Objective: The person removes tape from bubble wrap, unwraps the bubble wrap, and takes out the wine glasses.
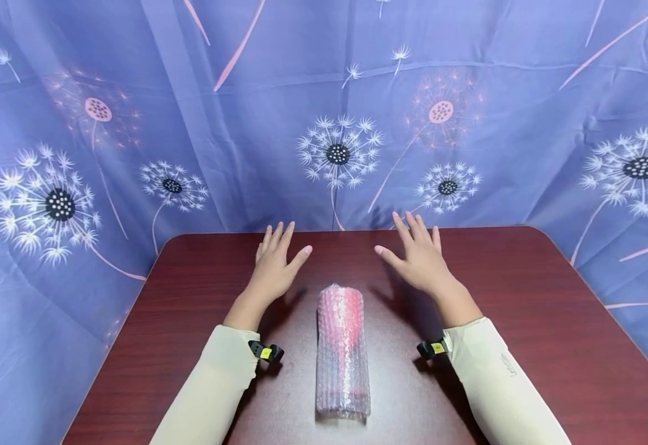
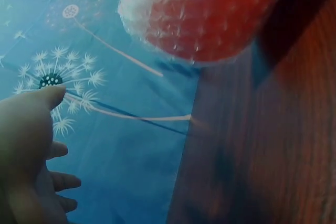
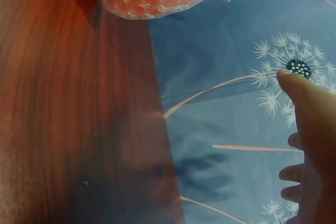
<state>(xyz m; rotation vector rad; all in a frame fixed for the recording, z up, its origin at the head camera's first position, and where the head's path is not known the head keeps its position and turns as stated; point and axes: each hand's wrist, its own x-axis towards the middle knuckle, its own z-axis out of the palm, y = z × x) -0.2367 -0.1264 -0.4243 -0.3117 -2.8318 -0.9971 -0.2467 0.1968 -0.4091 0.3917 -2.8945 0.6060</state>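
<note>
A bubble-wrapped bundle (image 1: 344, 349), red toward its far end, lies lengthwise on the table between my forearms; the wrap hides what is inside. My left hand (image 1: 275, 266) is held over the table to the far left of the bundle, fingers spread and holding nothing. On the other side, my right hand (image 1: 419, 258) is spread the same way, also with nothing in it. Both wrist views show the red end of the bundle at the top, apart from the left thumb (image 2: 55, 97) and the right thumb (image 3: 289, 80).
The dark red wooden table (image 1: 546, 296) has rounded far corners. Behind and beside it hangs a blue cloth (image 1: 257, 142) printed with dandelions, close to the table's far edge. Each wrist wears a black strap, the left strap (image 1: 266, 352) and right strap (image 1: 432, 348) both with yellow marks.
</note>
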